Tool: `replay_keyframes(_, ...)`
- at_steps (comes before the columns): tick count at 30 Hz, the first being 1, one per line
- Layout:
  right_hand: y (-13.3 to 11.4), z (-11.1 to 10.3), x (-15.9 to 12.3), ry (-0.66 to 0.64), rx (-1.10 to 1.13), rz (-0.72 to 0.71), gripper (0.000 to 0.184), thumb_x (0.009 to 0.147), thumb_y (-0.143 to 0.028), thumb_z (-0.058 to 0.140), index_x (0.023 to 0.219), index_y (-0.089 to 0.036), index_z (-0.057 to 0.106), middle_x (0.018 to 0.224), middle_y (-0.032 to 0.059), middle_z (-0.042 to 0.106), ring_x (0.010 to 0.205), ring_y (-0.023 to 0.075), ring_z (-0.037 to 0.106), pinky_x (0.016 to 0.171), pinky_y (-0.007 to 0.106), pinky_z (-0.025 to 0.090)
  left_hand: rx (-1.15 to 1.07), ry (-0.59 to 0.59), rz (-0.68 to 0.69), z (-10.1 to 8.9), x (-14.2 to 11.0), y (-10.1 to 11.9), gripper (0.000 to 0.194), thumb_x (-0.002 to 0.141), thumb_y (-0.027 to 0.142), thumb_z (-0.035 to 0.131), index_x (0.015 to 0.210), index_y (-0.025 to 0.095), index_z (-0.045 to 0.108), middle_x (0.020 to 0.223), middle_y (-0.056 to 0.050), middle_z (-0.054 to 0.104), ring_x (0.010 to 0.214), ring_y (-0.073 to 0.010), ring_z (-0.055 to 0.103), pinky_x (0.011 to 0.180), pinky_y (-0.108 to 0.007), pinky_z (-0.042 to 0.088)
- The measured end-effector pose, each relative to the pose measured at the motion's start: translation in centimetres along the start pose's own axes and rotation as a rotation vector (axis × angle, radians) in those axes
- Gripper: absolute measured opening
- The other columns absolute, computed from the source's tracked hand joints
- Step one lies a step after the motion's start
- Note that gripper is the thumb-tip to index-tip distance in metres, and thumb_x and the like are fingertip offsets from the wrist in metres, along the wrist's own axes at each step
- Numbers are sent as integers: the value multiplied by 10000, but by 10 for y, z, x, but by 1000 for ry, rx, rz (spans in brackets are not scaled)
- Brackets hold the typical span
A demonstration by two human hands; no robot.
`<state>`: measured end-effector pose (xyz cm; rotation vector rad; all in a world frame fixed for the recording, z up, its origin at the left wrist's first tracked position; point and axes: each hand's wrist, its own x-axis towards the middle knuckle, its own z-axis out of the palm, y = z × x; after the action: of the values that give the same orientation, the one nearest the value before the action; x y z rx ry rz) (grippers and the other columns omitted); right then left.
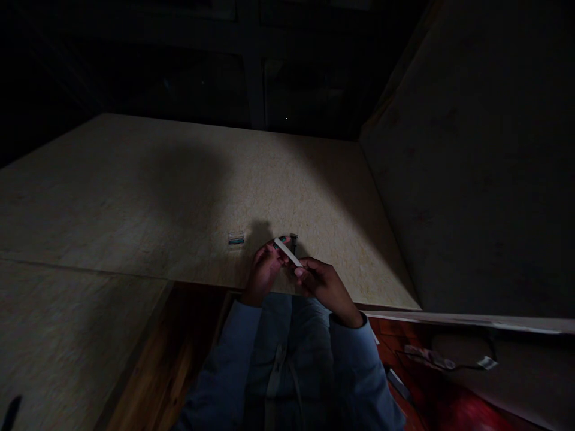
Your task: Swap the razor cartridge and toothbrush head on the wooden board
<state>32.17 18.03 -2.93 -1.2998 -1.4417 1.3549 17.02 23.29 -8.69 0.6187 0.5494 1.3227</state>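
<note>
My right hand [318,278] is closed, with thumb and fingers pinching the lower end of a slim white stick [288,252]. The stick slants up and left, and its far end lies across the fingers of my left hand [264,269]. That hand is closed too, around a small dark-and-teal piece [283,239] that looks like a razor cartridge; fingers and stick partly cover it. Just beyond the hands, a dark T-shaped thing like a razor [294,238] rests on the tabletop. Left of my hands lies a small clear case [236,240] with a teal strip inside.
The pale mottled tabletop [188,215] runs to a dark window behind it. A wall [467,179] rises along its right edge. A second pale surface [54,341] adjoins at lower left. Below right, a dark cord and several items lie on the reddish floor.
</note>
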Motion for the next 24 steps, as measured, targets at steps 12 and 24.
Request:
replay_keyframes(12, 10, 3, 3, -43, 62, 21, 336, 904, -495, 612, 851, -170, 685, 688, -3, 615, 515, 104, 535, 515, 223, 418, 38, 23, -3, -2, -1, 0, 483, 777, 576, 771, 992, 144, 754, 761, -48, 676, 655, -132, 576, 636, -263, 480)
replay_keyframes(24, 11, 1, 5, 144, -27, 41, 308, 846, -469, 676, 905, -177, 758, 677, 18, 658, 529, 135, 574, 499, 229, 438, 4, 12, 19, 1, 1, -1, 453, 753, 544, 806, 956, 143, 747, 890, -79, 705, 673, -124, 574, 621, -257, 470)
